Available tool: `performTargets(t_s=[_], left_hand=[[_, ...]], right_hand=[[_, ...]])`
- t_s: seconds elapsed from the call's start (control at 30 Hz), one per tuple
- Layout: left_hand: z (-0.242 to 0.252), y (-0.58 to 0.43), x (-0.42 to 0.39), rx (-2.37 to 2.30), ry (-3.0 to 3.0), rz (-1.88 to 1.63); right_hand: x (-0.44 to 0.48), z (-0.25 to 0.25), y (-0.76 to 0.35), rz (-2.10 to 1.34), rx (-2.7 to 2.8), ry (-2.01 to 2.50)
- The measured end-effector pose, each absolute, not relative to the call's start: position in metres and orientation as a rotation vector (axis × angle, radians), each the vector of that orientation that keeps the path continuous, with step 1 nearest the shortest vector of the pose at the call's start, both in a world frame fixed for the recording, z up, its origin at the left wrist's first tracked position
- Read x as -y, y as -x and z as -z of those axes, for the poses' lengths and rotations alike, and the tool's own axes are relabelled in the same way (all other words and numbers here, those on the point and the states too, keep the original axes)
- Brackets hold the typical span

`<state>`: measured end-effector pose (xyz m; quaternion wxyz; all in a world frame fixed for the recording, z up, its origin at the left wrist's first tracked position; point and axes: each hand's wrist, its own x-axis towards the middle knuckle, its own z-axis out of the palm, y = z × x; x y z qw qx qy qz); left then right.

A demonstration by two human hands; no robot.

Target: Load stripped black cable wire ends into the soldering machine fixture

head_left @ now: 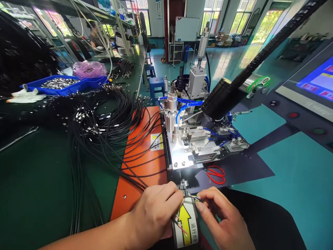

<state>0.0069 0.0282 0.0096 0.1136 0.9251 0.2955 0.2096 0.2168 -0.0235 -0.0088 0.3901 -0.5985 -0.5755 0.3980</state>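
Note:
My left hand [158, 208] is closed around black cable, with stripped wire ends [182, 227] poking out below its fingers. Thin coloured wires [193, 197] stretch from it to my right hand [223, 217], whose thumb and forefinger pinch their tips. Both hands are over a label with a yellow arrow [185, 222], right at the front of a metal machine [182, 149]. More black cables [142, 154] run across the orange plate [149, 166] to my left hand's side. What lies inside the left fist is hidden.
Red-handled scissors [217, 174] lie by the machine, under a black flexible arm [221, 99]. Bundled cables [104, 118] and a blue tray [61, 86] of small metal parts occupy the left bench. A control screen [317, 81] stands right. A person [96, 36] sits far back.

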Motion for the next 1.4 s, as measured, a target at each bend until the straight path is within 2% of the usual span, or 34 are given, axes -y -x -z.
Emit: performTargets(t_s=[0.6, 1.23, 1.4], left_hand=[[0.001, -0.008, -0.029, -0.919, -2.697, -0.704], [-0.005, -0.003, -0.04, -0.8, -2.713, -0.643], [-0.01, -0.008, -0.034, -0.824, -2.632, -0.692]], right_hand=[[0.028, 0.003, -0.218, -1.092, 1.38, 1.576], [0.029, -0.004, -0.211, -0.947, 1.344, 1.499], [0.022, -0.005, -0.214, -1.054, 1.214, 1.511]])
